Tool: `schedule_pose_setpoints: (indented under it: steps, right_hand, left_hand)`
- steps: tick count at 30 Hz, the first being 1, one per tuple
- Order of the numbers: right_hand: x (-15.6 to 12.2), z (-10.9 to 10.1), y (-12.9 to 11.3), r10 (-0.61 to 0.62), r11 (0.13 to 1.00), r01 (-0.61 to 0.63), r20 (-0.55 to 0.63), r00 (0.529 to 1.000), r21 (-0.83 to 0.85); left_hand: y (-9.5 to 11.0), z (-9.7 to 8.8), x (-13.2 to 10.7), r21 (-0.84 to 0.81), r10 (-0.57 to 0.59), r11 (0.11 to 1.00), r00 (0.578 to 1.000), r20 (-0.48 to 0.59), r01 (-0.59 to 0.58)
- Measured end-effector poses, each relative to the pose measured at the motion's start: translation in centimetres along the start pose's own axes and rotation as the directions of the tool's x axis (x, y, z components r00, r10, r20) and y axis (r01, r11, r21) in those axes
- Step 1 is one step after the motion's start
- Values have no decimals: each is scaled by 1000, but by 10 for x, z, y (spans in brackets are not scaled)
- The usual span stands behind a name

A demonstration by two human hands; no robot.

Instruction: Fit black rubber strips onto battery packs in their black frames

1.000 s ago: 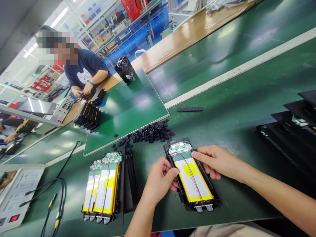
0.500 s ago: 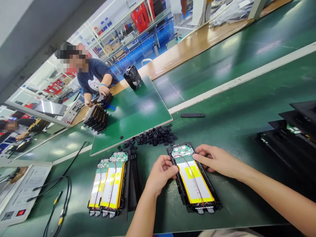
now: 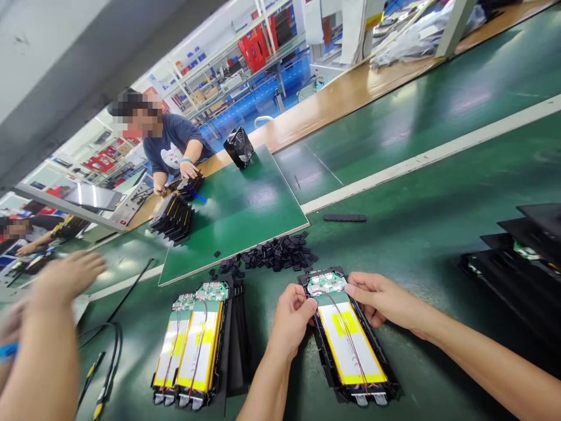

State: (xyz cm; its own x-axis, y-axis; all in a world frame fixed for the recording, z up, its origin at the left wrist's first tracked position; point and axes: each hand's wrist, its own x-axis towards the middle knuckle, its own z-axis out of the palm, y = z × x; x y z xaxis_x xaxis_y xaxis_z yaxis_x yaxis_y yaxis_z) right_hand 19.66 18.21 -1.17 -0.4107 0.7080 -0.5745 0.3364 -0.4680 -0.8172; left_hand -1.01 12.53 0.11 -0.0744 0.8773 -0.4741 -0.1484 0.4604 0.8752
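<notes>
A battery pack [image 3: 350, 345] in a black tray lies on the green table in front of me, white and yellow with a green circuit board [image 3: 325, 283] at its far end and red wires along it. My left hand [image 3: 293, 318] pinches the tray's left edge near the board. My right hand [image 3: 380, 300] grips the right edge at the board end, fingers curled on it. A pile of small black parts [image 3: 276, 255] lies just beyond the pack.
Two more battery packs [image 3: 193, 345] with black trays lie to the left. Someone's blurred arm and hand [image 3: 52, 316] reaches in at far left over black cables [image 3: 105, 362]. A co-worker [image 3: 169, 146] handles a black stack [image 3: 173, 216] beside a green board [image 3: 236, 216]. Black trays [image 3: 521, 257] sit right.
The view has tilted and moved; my hands stay on the pack, fingers shifting slightly toward the board end. A blurred arm of another person has come in at far left.
</notes>
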Motion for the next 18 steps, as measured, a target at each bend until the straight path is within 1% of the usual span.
schedule_pose_setpoints:
  steps: [3, 6, 8, 10, 12, 13, 15, 18]
  right_hand:
    - [-3, 2, -2, -8, 1000, 7, -29, 1000, -20]
    - [-15, 4, 0, -13, 999, 12, -44, 999, -34]
    - [-27, 4, 5, -10, 999, 10, -13, 1000, -36]
    - [-39, 4, 13, -10, 999, 12, 53, 999, -36]
    - [-48, 6, 21, -22, 999, 25, 102, 995, -29]
    - [-51, 7, 24, -33, 999, 36, 110, 993, -25]
    - [-54, 10, 27, -64, 998, 66, 103, 993, -16]
    - [-52, 14, 29, -103, 994, 106, 100, 990, -17]
  left_hand:
    - [-1, 0, -2, -11, 3, 1000, 1000, -5, -3]
    - [-3, -2, -14, -17, 1, 1000, 1000, -5, -1]
    - [-8, -5, -27, -8, -10, 1000, 1000, 14, 11]
    - [-15, -9, -40, 21, -18, 1000, 998, 68, 16]
    - [-23, -10, -50, 71, 1, 997, 995, 101, -9]
    - [-27, -10, -53, 96, 18, 995, 995, 97, -28]
    - [-31, -8, -54, 129, 51, 990, 997, 52, -57]
    - [-32, -3, -51, 159, 51, 986, 999, 14, -52]
